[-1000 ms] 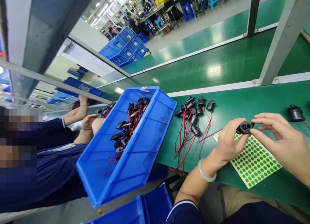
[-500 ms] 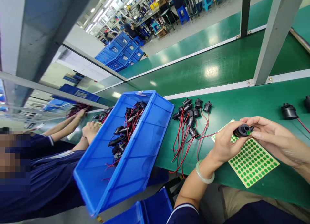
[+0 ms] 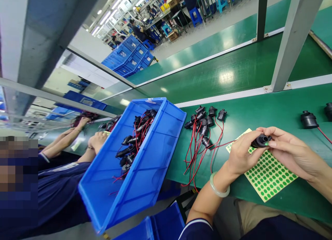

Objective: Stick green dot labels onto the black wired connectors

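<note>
My left hand (image 3: pixel 242 150) is closed around a small black pump (image 3: pixel 260 140) with a short nozzle, its end facing me. At the nozzle side, the thumb and fingers of my right hand (image 3: pixel 290 148) pinch a small round green sticker (image 3: pixel 266 143) against the pump; whether it is stuck down I cannot tell. Beneath both hands lies a pale yellow sheet of green dot stickers (image 3: pixel 271 174), partly covered by them. A heap of black pumps with red wires (image 3: pixel 204 122) sits on the green table left of my hands.
A big blue bin (image 3: pixel 155 164) holding more pumps stands tilted at the table's left edge. Another pump (image 3: pixel 309 119) stands on the right. A grey post (image 3: pixel 293 43) rises behind the table. Beyond the bin, co-workers' hands (image 3: pixel 98 141) are busy.
My hands stay almost in place; the pump has turned slightly and my right thumb and fingers have shifted a little at the green sticker. A co-worker's arm at left has moved.
</note>
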A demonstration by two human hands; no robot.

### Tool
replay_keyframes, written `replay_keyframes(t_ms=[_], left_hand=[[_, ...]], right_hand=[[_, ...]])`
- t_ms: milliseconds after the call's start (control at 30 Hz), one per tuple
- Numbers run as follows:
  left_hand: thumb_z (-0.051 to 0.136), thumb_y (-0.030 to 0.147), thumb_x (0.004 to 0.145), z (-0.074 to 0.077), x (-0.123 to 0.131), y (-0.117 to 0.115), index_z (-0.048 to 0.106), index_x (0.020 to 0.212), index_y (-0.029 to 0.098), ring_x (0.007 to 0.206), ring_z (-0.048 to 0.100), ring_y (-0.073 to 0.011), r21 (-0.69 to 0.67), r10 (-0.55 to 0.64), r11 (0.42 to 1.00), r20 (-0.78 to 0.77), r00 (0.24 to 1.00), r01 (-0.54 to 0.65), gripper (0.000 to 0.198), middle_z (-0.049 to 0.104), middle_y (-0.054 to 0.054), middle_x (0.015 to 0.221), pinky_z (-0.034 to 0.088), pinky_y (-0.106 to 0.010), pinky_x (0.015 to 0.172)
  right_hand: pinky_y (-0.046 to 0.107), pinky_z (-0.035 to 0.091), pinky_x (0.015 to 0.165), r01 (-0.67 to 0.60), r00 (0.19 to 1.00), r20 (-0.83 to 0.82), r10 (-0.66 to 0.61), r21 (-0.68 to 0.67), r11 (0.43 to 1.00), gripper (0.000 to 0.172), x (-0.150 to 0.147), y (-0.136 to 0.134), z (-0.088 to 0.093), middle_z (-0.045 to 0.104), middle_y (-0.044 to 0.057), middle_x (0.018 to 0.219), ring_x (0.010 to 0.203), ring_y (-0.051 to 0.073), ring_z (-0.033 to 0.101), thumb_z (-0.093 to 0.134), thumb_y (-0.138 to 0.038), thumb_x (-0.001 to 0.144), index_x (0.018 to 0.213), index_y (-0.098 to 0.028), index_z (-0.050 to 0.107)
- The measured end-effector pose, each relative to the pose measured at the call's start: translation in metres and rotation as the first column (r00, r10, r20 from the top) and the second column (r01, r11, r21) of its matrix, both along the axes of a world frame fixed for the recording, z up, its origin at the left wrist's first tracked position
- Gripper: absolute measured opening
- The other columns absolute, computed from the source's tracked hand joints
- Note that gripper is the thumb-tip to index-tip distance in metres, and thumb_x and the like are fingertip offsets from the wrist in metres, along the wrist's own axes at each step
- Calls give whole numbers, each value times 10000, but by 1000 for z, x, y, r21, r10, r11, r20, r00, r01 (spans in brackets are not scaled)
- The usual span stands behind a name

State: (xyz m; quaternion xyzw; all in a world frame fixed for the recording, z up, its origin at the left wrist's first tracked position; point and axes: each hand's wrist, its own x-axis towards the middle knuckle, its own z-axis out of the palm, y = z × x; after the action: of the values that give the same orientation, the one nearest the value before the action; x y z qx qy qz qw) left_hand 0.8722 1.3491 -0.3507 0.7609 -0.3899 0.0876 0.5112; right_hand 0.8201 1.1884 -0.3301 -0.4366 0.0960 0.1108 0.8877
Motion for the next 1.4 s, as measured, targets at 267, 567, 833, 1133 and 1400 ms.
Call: replay_keyframes(t_ms=[267,567,833,1133,1400], left_hand=[[696,236,875,-1,-2,0,584,1245,217,962,708,-215,-34,8,999,-142,990,-13,388,716,-88,1120,609,-375,843],[818,292,779,1,-2,2,594,1202,199,1005,718,-204,-205,-75,978,-529,845,-42,487,720,-95,1147,606,-280,808],[808,337,786,5,-3,2,607,1212,199,1025,707,-215,-180,-112,983,-532,839,17,491,714,-102,1163,604,-306,815],[898,402,659,13,4,0,522,1095,180,961,723,-201,-407,-302,906,-812,499,-113,617,736,-65,1001,541,-328,920],[867,355,704,10,2,-10,508,1056,168,928,716,-175,-397,-281,900,-845,456,-181,537,738,-79,1019,554,-293,858]], right_hand=[[340,458,1065,59,997,55,-51,-150,987,255,-1,7,-3,601,29,1239,1232,203,520,761,-391,812,1021,-288,656],[313,480,1011,64,996,72,-53,-164,984,323,-1,8,-8,639,37,1201,1133,191,590,736,-462,833,1083,-274,654],[262,533,904,162,977,186,-103,-337,927,324,2,11,-11,649,15,1044,1031,168,623,770,-468,805,1022,-279,623],[320,585,906,203,932,352,87,-704,681,484,-1,0,-27,606,68,1301,1048,199,663,658,-484,896,1324,-298,528],[328,620,898,348,906,420,44,-802,485,502,-8,19,-33,498,100,1450,1009,186,693,606,-417,933,1390,-253,480]])
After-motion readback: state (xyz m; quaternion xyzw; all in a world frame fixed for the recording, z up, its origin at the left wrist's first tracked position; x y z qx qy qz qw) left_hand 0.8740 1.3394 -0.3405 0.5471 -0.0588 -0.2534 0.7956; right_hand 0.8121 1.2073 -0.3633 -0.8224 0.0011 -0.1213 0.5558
